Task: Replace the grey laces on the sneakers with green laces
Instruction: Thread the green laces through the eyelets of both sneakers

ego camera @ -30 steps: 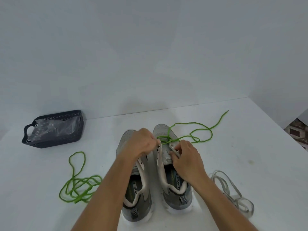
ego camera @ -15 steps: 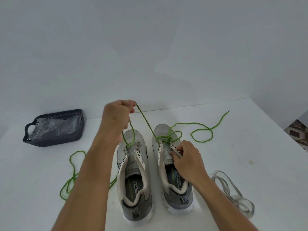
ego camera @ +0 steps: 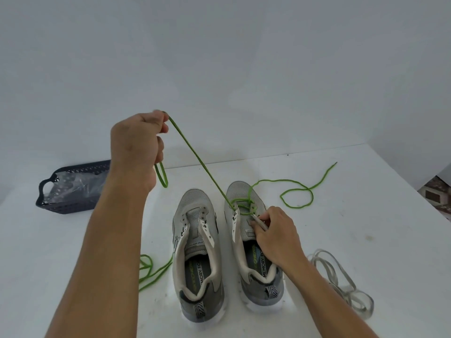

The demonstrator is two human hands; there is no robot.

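Note:
Two grey sneakers stand side by side, toes away from me. The left sneaker [ego camera: 195, 245] has no lace. The right sneaker [ego camera: 244, 225] has a green lace [ego camera: 202, 164] threaded through its front eyelets. My left hand [ego camera: 136, 147] is raised above the table and pinches that lace, which runs taut down to the left eyelet row; a short loop hangs under the hand. My right hand [ego camera: 275, 237] rests on the right sneaker and pinches its right eyelet flap. The lace's other end [ego camera: 297, 191] trails across the table to the right.
A second green lace [ego camera: 151, 272] lies left of the sneakers, partly behind my left arm. The removed grey laces [ego camera: 341, 276] lie in a heap at the right. A dark basket [ego camera: 70, 191] with clear plastic inside stands at the far left, near the wall.
My left hand has risen up and to the left from the right sneaker, drawing the green lace out taut through the eyelet. My right hand has stayed on the right sneaker.

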